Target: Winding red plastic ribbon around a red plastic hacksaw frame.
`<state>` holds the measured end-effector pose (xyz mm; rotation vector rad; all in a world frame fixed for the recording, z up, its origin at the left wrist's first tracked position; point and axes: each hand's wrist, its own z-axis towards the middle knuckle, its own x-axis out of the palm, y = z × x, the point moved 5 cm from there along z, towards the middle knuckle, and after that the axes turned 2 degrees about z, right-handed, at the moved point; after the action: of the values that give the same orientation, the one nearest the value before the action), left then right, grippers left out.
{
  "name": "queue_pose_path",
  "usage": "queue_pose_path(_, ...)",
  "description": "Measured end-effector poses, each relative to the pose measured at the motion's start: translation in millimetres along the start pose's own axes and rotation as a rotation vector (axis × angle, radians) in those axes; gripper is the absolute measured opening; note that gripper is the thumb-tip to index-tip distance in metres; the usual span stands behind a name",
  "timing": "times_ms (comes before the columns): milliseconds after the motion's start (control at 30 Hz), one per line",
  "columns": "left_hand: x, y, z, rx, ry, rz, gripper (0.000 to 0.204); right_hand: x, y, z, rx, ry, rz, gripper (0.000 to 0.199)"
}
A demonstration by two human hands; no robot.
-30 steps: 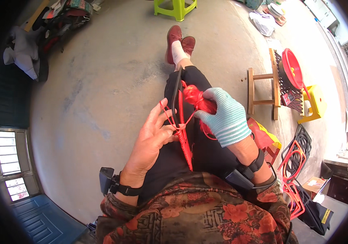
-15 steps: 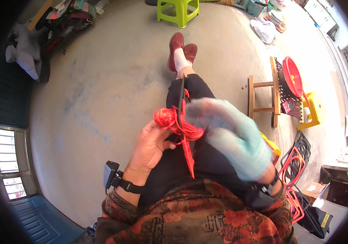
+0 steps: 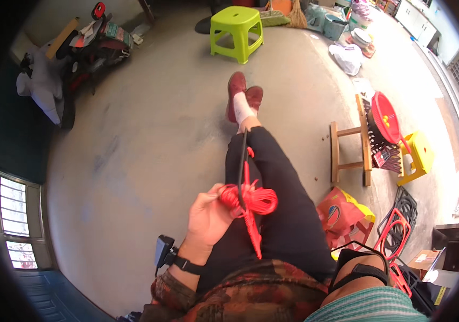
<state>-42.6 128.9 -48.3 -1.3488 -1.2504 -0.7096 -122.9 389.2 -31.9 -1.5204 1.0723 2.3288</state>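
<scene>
Your right hand in its green glove point(image 3: 371, 308) pulled back from the red string point(image 3: 251, 201) to the bottom edge, and you could not tell if it was open or shut. Your left hand point(image 3: 208, 217) pinched the bundle of red string over your lap, fingers curled on it. A thin black stick point(image 3: 242, 166) ran through the bundle, along your black trouser leg point(image 3: 278, 177).

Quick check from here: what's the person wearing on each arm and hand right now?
The left hand is bare, with a black wrist strap carrying a small black box, below it a red-and-brown patterned sleeve. The right forearm carries a black strap; the right hand is out of the frame, with only a teal ribbed glove cuff showing.
</scene>
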Motion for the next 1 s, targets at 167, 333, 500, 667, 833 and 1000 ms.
queue_pose_path(167,14,-1,-3,0.052,-0.009,0.307,0.046,-21,30,-49,-0.15,0.012,0.158,0.052)
queue_pose_path(333,-9,-5,-9,0.081,-0.128,0.391,0.041,-78,85,-132,-0.309,0.141,0.63,0.054)
queue_pose_path(500,-21,-28,-14,0.144,-0.187,0.187,0.034,-156,141,-237,-0.472,0.577,1.485,0.057)
queue_pose_path(667,-4,-58,-28,0.097,-0.191,0.297,0.035,-225,124,-295,-0.55,0.861,1.883,0.055)
queue_pose_path(833,23,-96,-59,0.252,-0.058,0.653,0.039,-188,51,-267,-0.586,0.661,1.789,0.061)
queue_pose_path(1000,61,-118,-104,0.345,-0.147,0.53,0.044,-169,57,-238,-0.229,0.051,0.609,0.078)
